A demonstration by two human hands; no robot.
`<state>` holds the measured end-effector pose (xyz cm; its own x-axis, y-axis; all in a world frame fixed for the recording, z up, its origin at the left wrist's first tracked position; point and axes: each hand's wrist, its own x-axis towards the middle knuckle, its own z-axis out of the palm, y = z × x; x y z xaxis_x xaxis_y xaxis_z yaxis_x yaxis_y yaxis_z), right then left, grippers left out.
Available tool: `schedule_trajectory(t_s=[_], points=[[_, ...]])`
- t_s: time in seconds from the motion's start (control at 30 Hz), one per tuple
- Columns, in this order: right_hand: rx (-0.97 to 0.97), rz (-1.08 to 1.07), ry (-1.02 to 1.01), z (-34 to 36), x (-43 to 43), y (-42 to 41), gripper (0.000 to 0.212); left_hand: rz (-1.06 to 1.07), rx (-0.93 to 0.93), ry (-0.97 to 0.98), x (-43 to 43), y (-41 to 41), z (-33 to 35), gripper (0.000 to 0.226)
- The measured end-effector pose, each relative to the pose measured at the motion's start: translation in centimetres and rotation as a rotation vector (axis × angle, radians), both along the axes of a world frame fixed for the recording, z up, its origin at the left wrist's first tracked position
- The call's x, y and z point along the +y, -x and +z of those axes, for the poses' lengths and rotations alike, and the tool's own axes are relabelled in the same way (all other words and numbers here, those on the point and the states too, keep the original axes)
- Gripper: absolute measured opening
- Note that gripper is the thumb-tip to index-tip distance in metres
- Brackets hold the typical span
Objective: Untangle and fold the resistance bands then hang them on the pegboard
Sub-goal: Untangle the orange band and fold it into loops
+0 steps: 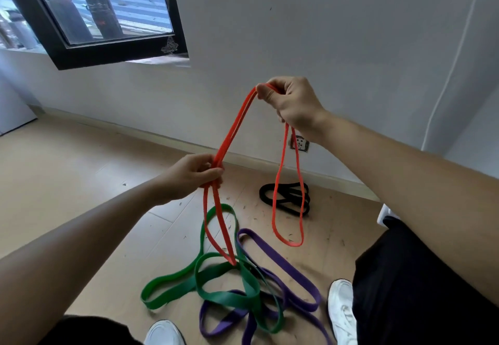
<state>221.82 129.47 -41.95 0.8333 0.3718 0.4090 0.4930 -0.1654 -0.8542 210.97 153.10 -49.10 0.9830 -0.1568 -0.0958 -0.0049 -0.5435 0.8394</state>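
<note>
Red band (pixel 237 128): I'm holding it up in the air w/ both hands; doubled strands are running as a diagonal from lower left up to upper right, long axis slanting that way.
R hand (pixel 293 107): I'm pinching the top of the red band betw. thumb and fingers, hand closed round it, raised in front of the wall (pixel 324 34).
L hand (pixel 194 174): I'm gripping the strands lower down, fingers curled closed on them.
Hanging loops: one loop is dropping from under the L hand, its tip pointing down at the pile; a second is hanging from the R hand, long axis near vertical, bottom clear of the floor (pixel 67 182).
Green band (pixel 216 290): lying on the floor betw. my shoes, looped over itself.
Purple band (pixel 291 269): lying tangled w/ the green band, partly under it.
Black band (pixel 286 196): lying bunched near the baseboard, apart from the pile.
Pegboard: can't see it.
</note>
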Motion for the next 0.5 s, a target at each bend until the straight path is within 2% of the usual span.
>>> schedule_trajectory(t_s=[0.1, 0.17, 0.27, 0.37, 0.5], points=[[0.062, 0.044, 0.036, -0.2, -0.7, -0.7, 0.029, 0.045, -0.008, 0.049, 0.3, 0.1, -0.3, 0.016], [0.129, 0.151, 0.148, -0.3, -1.4, -1.1, 0.021, 0.101, -0.056, 0.105, 0.5, 0.0, 0.2, 0.018], [0.231, 0.293, 0.342, -0.8, -1.8, -1.2, 0.022, 0.149, -0.127, 0.149, 0.8, -0.1, 1.0, 0.021], [0.257, 0.386, 0.448, -1.2, -1.3, -0.7, 0.02, 0.136, -0.162, 0.139, 0.5, -0.2, 1.5, 0.022], [0.207, 0.426, 0.371, -0.6, -0.7, -0.2, 0.021, 0.141, -0.187, 0.176, -0.2, -0.4, 2.0, 0.021]])
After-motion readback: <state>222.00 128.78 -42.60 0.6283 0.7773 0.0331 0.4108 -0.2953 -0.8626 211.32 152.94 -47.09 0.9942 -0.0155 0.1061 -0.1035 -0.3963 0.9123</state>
